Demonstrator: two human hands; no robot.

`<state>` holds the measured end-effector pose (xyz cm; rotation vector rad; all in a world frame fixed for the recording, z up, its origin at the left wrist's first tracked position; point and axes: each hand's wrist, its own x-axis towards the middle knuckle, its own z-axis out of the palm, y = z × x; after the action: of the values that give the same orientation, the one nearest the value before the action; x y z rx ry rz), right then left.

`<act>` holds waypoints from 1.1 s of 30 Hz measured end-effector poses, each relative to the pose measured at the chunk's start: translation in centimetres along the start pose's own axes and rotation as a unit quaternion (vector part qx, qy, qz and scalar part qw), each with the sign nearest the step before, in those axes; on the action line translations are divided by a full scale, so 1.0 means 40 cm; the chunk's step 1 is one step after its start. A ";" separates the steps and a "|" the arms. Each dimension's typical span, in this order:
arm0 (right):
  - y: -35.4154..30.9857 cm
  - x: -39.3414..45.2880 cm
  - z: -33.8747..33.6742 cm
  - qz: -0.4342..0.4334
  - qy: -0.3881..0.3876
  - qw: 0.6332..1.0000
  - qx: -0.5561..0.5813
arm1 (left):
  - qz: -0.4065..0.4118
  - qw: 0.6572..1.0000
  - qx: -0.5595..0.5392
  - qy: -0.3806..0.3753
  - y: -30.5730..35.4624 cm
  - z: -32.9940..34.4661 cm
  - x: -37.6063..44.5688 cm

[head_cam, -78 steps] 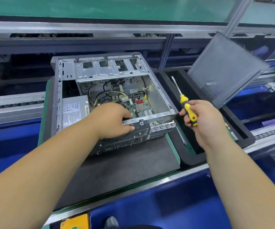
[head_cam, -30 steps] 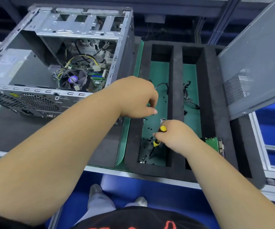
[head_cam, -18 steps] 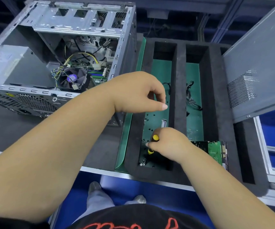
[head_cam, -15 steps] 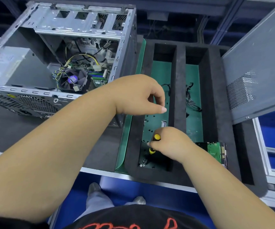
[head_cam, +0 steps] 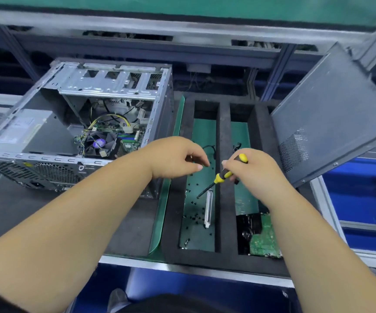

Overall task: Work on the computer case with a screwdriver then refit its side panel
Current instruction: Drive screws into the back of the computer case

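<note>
Head view, right hand gripping screwdriver above foam tray

Head view. Landmark: black foam tray with green-floored compartments. Left of the tray stands the open computer case, fan and wiring exposed. Leaning at the tray's right edge is the grey side panel (perforated patch near its lower corner). Above the tray's left compartment, the right hand grips a yellow-and-black screwdriver, tip angled down-left; the left hand hovers beside it, fingers curled. Small black screws and a white strip lie in that compartment; a green circuit board lies in the next.
</note>
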<state>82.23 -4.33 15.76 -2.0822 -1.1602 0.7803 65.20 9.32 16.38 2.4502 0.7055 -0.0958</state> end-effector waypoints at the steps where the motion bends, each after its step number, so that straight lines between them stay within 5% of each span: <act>1: -0.004 -0.003 -0.015 0.000 0.019 0.999 0.030 | -0.006 1.000 -0.002 0.006 0.002 0.001 0.001; 4: -0.018 -0.017 -0.056 -0.002 0.070 0.989 0.127 | -0.037 0.998 -0.039 0.037 0.009 0.003 -0.002; 7: -0.040 -0.036 -0.088 -0.015 0.113 0.968 0.225 | -0.067 0.974 -0.199 0.081 0.027 -0.003 -0.016; 17: -0.096 -0.086 -0.133 -0.020 0.143 0.935 0.325 | -0.089 0.805 -0.582 0.078 0.079 0.009 -0.089; 33: -0.216 -0.160 -0.039 -0.047 0.132 0.914 0.381 | -0.040 0.735 -0.655 0.171 -0.007 -0.017 -0.237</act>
<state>76.17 -6.67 24.48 -1.4061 -0.6453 0.7216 56.87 5.47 18.91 1.0435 0.6599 0.6345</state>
